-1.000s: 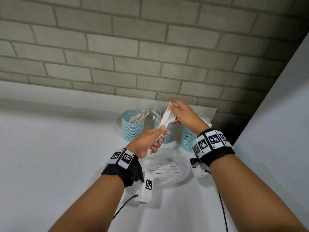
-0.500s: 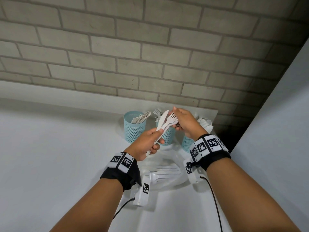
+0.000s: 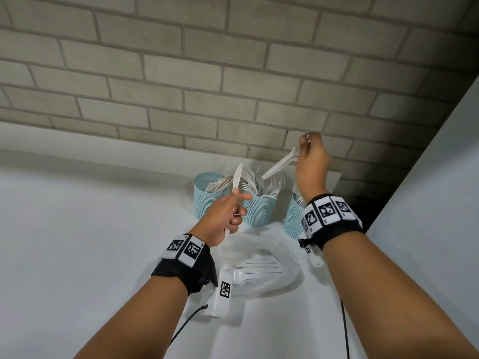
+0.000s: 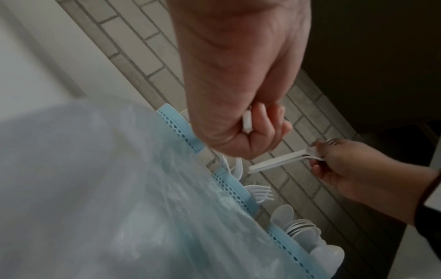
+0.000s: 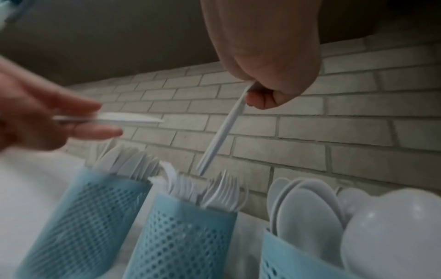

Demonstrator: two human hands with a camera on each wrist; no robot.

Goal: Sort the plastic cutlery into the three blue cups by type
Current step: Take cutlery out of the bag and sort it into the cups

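Three blue mesh cups stand by the brick wall: the left cup [image 3: 206, 203] holds knives, the middle cup [image 3: 259, 211] forks, the right cup [image 3: 293, 218] spoons. My left hand [image 3: 239, 203] grips a white knife [image 3: 237, 177] upright in front of the left and middle cups. My right hand [image 3: 302, 151] is raised above the middle cup and pinches white forks [image 3: 280, 165] by their heads. Their handles [image 5: 224, 130] slant down toward the fork cup [image 5: 181, 236]. In the left wrist view the forks [image 4: 281, 162] look like two stacked together.
A clear plastic plate [image 3: 287, 281] lies on the white table in front of the cups, with several white cutlery pieces [image 3: 256, 266] in it. A white panel [image 3: 427, 203] rises close on the right. Cables hang from both wrists.
The hands have come apart. My right hand drew the forks out of the bundle and lifted them up and right, over the middle cup. My left hand keeps only the knife.
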